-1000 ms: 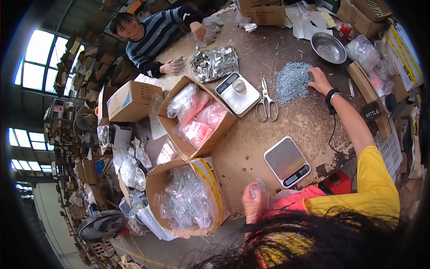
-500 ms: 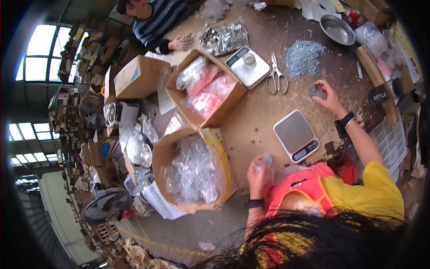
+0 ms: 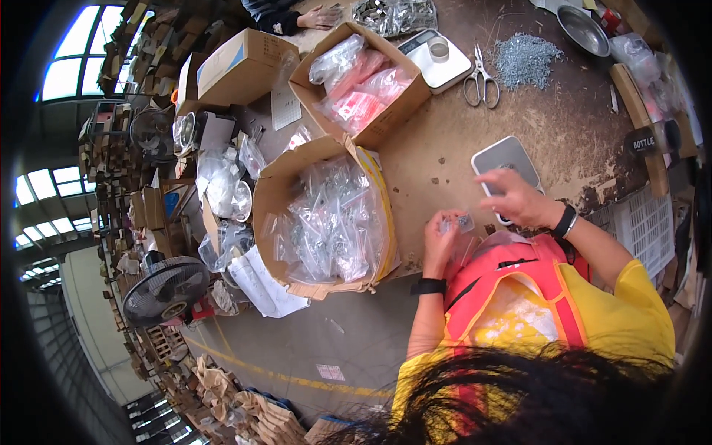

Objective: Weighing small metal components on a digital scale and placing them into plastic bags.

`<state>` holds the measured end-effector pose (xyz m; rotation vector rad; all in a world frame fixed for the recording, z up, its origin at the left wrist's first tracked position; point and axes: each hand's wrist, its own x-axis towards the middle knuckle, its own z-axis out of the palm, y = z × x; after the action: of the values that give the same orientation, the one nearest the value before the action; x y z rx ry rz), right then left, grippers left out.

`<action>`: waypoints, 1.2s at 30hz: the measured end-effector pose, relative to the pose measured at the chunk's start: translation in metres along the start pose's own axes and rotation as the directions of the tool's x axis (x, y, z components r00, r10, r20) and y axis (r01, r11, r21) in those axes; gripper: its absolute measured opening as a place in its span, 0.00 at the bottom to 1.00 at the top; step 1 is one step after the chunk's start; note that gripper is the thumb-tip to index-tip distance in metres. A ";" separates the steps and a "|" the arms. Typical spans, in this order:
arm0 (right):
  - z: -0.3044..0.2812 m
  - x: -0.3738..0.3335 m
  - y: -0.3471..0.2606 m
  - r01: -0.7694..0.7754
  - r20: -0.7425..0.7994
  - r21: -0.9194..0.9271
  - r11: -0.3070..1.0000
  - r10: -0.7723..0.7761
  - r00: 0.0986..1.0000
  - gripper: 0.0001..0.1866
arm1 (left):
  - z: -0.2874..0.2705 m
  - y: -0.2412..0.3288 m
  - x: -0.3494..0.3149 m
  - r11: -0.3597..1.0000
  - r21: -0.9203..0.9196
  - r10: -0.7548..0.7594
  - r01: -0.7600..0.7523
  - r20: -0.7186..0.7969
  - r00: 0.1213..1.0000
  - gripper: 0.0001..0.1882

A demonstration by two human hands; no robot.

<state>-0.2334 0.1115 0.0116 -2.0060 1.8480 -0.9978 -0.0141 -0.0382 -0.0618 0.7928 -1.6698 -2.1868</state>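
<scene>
L hand (image 3: 436,241) curled; R hand (image 3: 523,202) palm-dn, pointing twd L w/ fingers (image 3: 492,179) apart.

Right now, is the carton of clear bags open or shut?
Open: the carton is uncovered on top, and clear bags show inside.

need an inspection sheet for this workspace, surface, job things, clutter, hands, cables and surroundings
surface: brown table, worn and stained
job's things: small clear bag with grey pieces; near white scale; pile of metal pieces; cardboard box of filled bags
clutter: scissors, far white scale bearing a cup, metal bowl, open carton of pink and clear bags
hands: left hand holds the small clear bag; right hand over near white scale, grip unclear
cables: nothing clearly seen
surroundings: black fan and stacked cartons at left, co-worker's hand at table's far side
</scene>
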 end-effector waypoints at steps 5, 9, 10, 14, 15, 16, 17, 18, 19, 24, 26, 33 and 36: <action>0.041 0.009 -0.001 0.042 0.124 0.081 0.996 -0.052 0.991 0.10 | 0.004 0.003 0.005 1.000 0.020 -0.011 0.010 0.047 0.999 0.04; 0.044 0.004 0.002 -0.159 0.057 0.187 0.969 0.151 0.987 0.06 | 0.000 0.019 -0.002 0.974 0.166 -0.157 0.152 0.016 0.987 0.08; 0.042 0.006 0.000 -0.190 0.053 0.233 0.954 0.183 0.982 0.06 | -0.001 0.013 -0.002 0.975 0.163 -0.157 0.153 0.009 0.988 0.08; 0.042 0.009 -0.003 -0.265 0.021 0.303 0.915 0.271 0.962 0.04 | -0.002 -0.018 0.004 0.970 0.217 0.144 -0.113 -0.133 0.981 0.05; 0.042 0.008 -0.002 -0.269 0.022 0.301 0.915 0.276 0.961 0.04 | 0.000 -0.020 0.006 0.979 0.182 0.118 -0.087 -0.167 0.979 0.04; 0.044 0.006 0.000 -0.244 -0.022 0.286 0.927 0.261 0.965 0.05 | 0.001 -0.020 0.006 0.980 0.179 0.116 -0.086 -0.163 0.980 0.04; 0.044 0.005 0.002 -0.220 -0.066 0.270 0.938 0.245 0.967 0.05 | 0.001 -0.021 0.006 0.987 0.155 0.076 -0.050 -0.167 0.983 0.04; 0.044 0.005 0.000 -0.222 -0.066 0.270 0.937 0.248 0.966 0.05 | 0.001 -0.020 0.005 0.991 0.133 0.036 -0.013 -0.171 0.985 0.05; 0.043 0.005 -0.003 -0.315 -0.023 0.321 0.893 0.339 0.940 0.07 | 0.002 -0.019 0.005 0.991 0.133 0.034 -0.011 -0.169 0.985 0.05; 0.048 0.001 -0.001 -0.481 0.040 0.474 0.738 0.527 0.849 0.11 | 0.014 -0.014 0.008 0.981 0.189 0.063 -0.037 -0.135 0.989 0.06; 0.049 0.003 0.001 -0.461 0.056 0.506 0.729 0.506 0.861 0.11 | 0.013 -0.018 0.009 0.971 0.235 0.055 -0.030 -0.098 0.994 0.07; 0.046 0.000 0.003 -0.529 0.081 0.510 0.678 0.574 0.814 0.12 | 0.016 -0.014 0.009 0.972 0.233 0.057 -0.032 -0.100 0.993 0.06; 0.047 0.006 0.002 -0.310 -0.066 0.305 0.901 0.345 0.936 0.09 | 0.019 -0.009 0.009 0.971 0.232 0.070 -0.050 -0.082 0.994 0.05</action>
<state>-0.2064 0.0925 -0.0227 -1.4364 1.8850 -1.2205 -0.0309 -0.0249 -0.0691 0.8720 -1.8979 -1.9114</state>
